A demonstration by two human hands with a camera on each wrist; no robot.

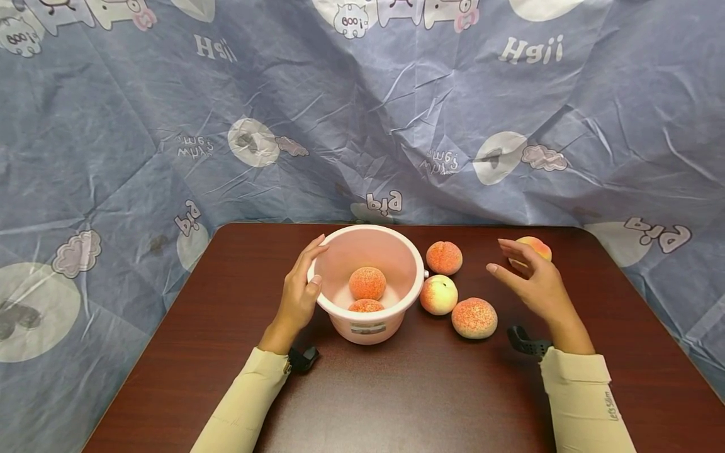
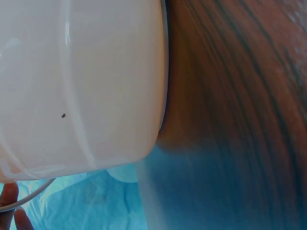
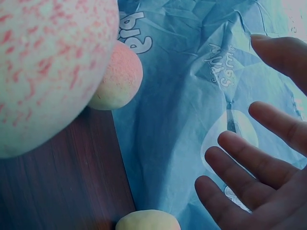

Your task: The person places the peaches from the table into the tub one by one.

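A pale pink bucket (image 1: pixel 367 330) stands on the table with two peaches inside; one orange-red peach (image 1: pixel 367 284) shows well, and the front rim partly hides the other peach (image 1: pixel 366 306). My left hand (image 1: pixel 300 292) rests against the bucket's left side, thumb at the rim and fingers loosely extended. The left wrist view shows the bucket wall (image 2: pixel 96 86) and fingertips beside its thin handle (image 2: pixel 36 195). My right hand (image 1: pixel 535 280) hovers over the table's right side, fingers apart and holding nothing. Behind it, a yellow-red peach (image 1: pixel 538 246) is partly covered by the fingers.
Right of the bucket lie a red peach (image 1: pixel 444 258), a cream-and-red peach (image 1: pixel 438 295) and a speckled peach (image 1: pixel 474 318). A blue printed cloth (image 1: pixel 351 138) hangs behind the brown table (image 1: pixel 419 390). Both wrists wear black bands.
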